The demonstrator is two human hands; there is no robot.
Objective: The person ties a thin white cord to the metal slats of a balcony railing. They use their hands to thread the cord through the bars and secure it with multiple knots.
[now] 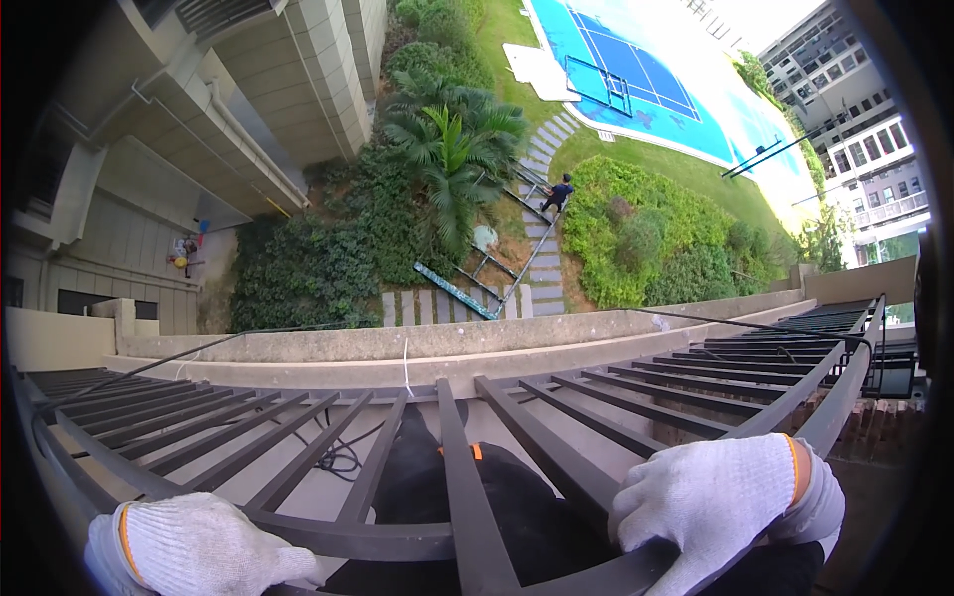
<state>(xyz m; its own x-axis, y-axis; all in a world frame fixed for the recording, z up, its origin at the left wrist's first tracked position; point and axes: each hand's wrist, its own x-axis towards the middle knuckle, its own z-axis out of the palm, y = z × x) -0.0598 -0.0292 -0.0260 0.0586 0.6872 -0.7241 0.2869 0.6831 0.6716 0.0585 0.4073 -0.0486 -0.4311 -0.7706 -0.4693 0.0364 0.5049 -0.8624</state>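
A dark metal railing (462, 497) with flat bars spans the lower part of the view. My left hand (204, 546), in a white knit glove with an orange cuff edge, closes over its top rail at the lower left, one finger stretched along the rail. At the lower right my right hand (701, 502), gloved alike, has its fingers curled round the rail and a bar. Undersides of both grips are hidden. A white tie (405, 368) hangs at the railing's far edge.
Dark clothing (467, 497) shows through the bars, beside a coiled black cable (340, 457). Beyond a concrete ledge (477, 338) lies a deep drop. Far below, a person (557, 194) stands on a paved path near a metal frame (482, 268), among bushes (646, 228) and a palm (452, 149).
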